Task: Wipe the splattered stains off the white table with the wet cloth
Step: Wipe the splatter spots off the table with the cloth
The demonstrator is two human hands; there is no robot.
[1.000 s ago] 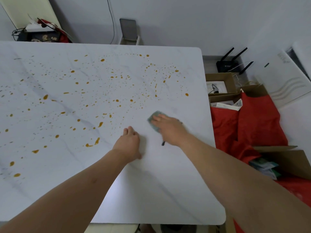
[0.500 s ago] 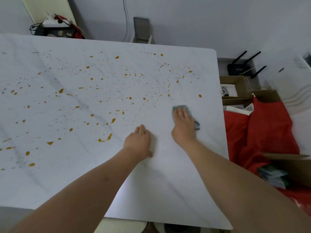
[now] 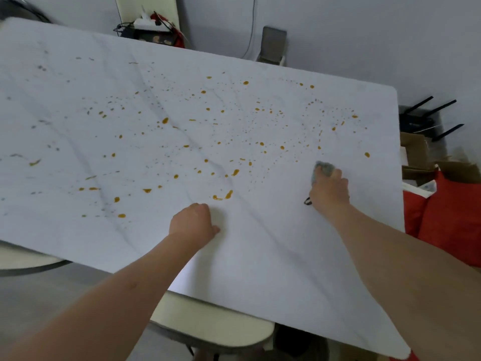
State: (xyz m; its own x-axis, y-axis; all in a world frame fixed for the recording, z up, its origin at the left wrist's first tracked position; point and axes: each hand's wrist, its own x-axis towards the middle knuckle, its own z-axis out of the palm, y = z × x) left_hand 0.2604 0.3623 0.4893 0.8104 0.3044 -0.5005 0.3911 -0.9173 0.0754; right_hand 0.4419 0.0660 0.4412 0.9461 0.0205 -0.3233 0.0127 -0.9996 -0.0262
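Note:
The white marble-look table [image 3: 260,256] is speckled with orange-brown stains [image 3: 229,194] over its middle and far part. My right hand [image 3: 329,190] holds the grey-green wet cloth [image 3: 322,169] on the tabletop near the right edge, fingers curled over it. The cloth bulges out in front of my fingers, just short of the nearest small specks. A small black loop [image 3: 308,201] pokes out beside that wrist. My left hand [image 3: 194,222] rests on the table as a loose fist, empty, just below a pair of larger blobs.
Red fabric [image 3: 447,217] and cardboard boxes [image 3: 416,152] crowd the floor right of the table, with a black router [image 3: 421,121] behind. A pale chair seat [image 3: 208,327] sits under the near edge. A power strip with cables [image 3: 153,22] lies beyond the far edge.
My head has turned, so the table sits skewed in view. My right hand slid the cloth right, then a little back left, its fingers now curled. My left hand's fingers have tucked under.

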